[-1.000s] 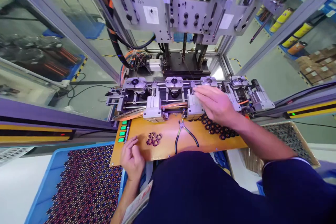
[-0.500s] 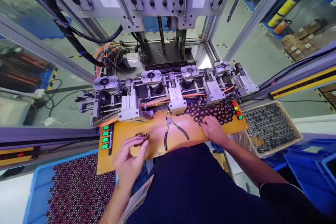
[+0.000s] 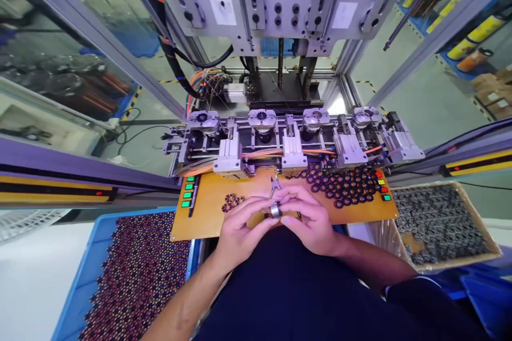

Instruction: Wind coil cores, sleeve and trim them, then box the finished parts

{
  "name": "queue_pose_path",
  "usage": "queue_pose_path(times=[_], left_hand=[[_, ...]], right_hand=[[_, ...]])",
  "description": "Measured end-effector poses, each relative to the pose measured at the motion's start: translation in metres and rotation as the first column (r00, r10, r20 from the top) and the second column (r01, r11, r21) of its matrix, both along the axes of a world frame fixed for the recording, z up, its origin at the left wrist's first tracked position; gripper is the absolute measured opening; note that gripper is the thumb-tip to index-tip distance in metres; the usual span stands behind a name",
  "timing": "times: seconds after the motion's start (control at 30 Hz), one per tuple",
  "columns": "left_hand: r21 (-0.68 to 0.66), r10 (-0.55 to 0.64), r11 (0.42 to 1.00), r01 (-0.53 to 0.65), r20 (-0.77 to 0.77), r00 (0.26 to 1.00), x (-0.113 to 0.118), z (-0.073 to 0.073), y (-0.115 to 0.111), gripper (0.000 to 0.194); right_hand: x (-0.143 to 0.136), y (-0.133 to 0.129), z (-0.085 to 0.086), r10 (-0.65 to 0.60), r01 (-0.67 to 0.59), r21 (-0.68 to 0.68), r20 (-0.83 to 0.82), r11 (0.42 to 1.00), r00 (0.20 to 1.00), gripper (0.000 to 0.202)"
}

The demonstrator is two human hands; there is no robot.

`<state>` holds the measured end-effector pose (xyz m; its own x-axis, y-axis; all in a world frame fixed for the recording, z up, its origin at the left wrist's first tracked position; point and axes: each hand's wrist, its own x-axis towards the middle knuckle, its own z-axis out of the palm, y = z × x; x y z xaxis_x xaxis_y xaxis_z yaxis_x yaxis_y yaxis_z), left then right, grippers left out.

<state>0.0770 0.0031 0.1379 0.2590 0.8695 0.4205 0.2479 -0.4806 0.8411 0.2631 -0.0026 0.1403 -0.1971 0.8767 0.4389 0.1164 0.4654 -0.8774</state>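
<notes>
A small metallic ring part (image 3: pixel 275 210) is pinched between both hands above the front of the orange board (image 3: pixel 208 218). My left hand (image 3: pixel 246 224) grips its left side, and my right hand (image 3: pixel 310 218) closes on its right side. Behind the hands, pliers (image 3: pixel 275 183) lie on the board, their handles mostly covered. A small group of dark ring parts (image 3: pixel 231 202) rests to the left of my left hand. Many dark rings (image 3: pixel 348 186) are spread over the board's right part.
Behind the board stands a machine with several clamp stations (image 3: pixel 262 122). A blue bin (image 3: pixel 84 256) of dark rings is at the left, a box (image 3: pixel 494 248) of grey parts at the right. Green buttons (image 3: pixel 187 195) and a pen (image 3: pixel 193 197) sit at the board's left.
Both hands have come together at the middle and now hold a metallic ring part. My right hand has left the spread rings; my left hand has moved away from the small group. The view has shifted.
</notes>
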Motion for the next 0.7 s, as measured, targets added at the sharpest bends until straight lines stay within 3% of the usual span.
queue_pose_path(times=[0.27, 0.4, 0.5, 0.6, 0.7], left_hand=[[0.106, 0.125, 0.987, -0.123, -0.011, 0.992, -0.007, 0.000, -0.003, 0.038], [0.113, 0.199, 0.974, -0.194, -0.034, 0.979, -0.020, -0.004, -0.003, 0.034], [0.005, 0.298, 0.954, -0.298, -0.065, 0.952, -0.043, -0.019, -0.006, 0.028], [-0.075, 0.454, 0.885, -0.460, -0.088, 0.887, -0.064, -0.040, -0.008, 0.045], [-0.056, 0.595, 0.799, -0.599, -0.077, 0.800, -0.075, -0.063, -0.004, 0.023]], right_hand=[[-0.017, 0.011, -0.003, 0.103, -0.108, -0.076, -0.067, 0.991, 0.992, 0.010], [-0.007, 0.026, 0.012, 0.145, -0.146, -0.089, -0.016, 0.985, 0.989, 0.011], [0.027, 0.067, 0.036, 0.130, -0.141, 0.052, 0.169, 0.989, 0.977, 0.013], [0.077, 0.128, 0.054, -0.072, -0.045, 0.247, 0.445, 0.968, 0.893, 0.012], [0.122, 0.182, 0.056, -0.212, 0.020, 0.311, 0.597, 0.950, 0.773, 0.012]])
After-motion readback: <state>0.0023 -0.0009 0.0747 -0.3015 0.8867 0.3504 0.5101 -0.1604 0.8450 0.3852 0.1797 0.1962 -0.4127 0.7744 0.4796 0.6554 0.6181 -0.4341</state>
